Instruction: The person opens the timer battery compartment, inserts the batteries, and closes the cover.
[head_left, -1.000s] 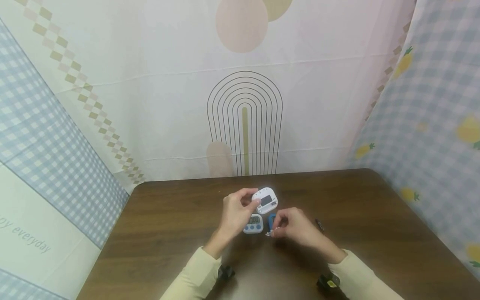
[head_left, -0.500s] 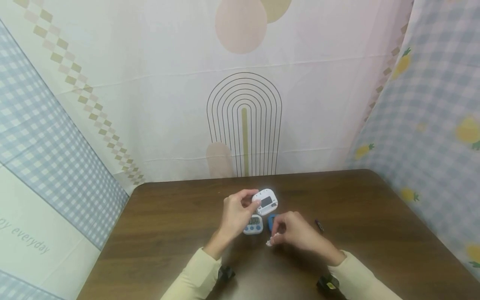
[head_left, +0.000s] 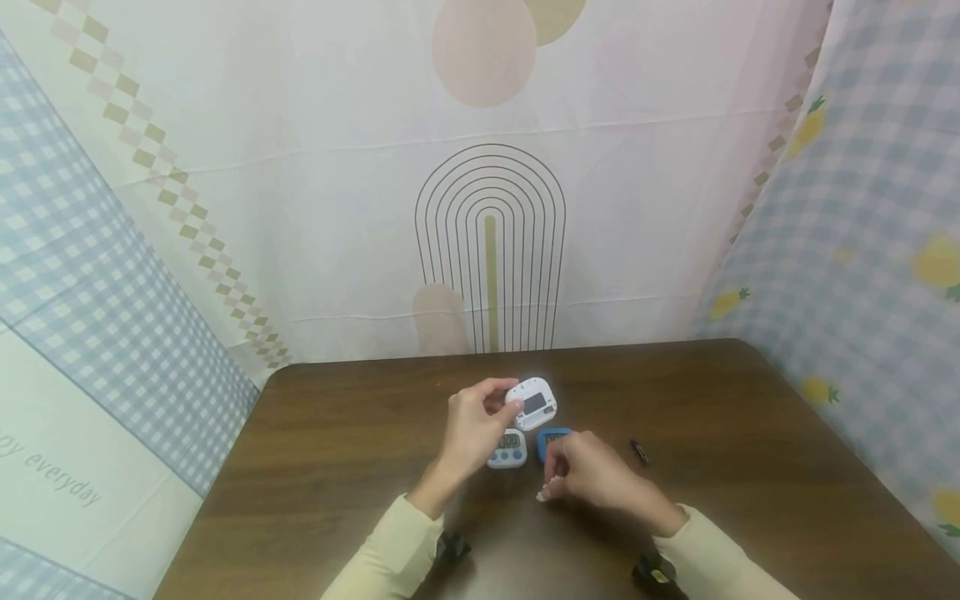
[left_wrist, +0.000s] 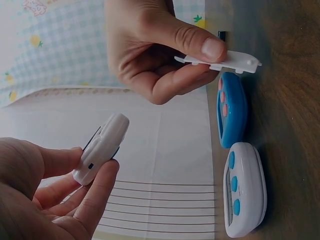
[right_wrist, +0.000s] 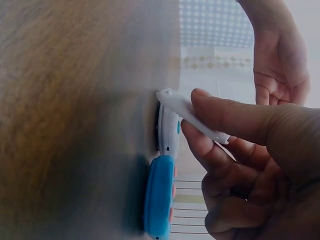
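Note:
My left hand (head_left: 472, 429) holds a white digital timer (head_left: 534, 403) raised above the table, its back turned toward the head camera. A dark rectangle and a small recess show on that back. My right hand (head_left: 600, 473) pinches a thin white plastic cover (left_wrist: 235, 62) with small tabs between thumb and forefinger, apart from the timer. Below the hands, a white timer with blue buttons (head_left: 507, 450) lies on the table, screen up. Beside it lies a blue timer with pink buttons (left_wrist: 232, 110), partly hidden by my right hand in the head view.
A small dark cylinder, perhaps a battery (head_left: 639, 451), lies on the brown wooden table (head_left: 337, 467) to the right of my right hand. Patterned cloth (head_left: 360, 208) hangs behind the table and along both sides.
My right hand has drawn slightly nearer to me with the white cover, which has turned in its fingers. More of the blue timer shows. My left hand and its timer have hardly moved.

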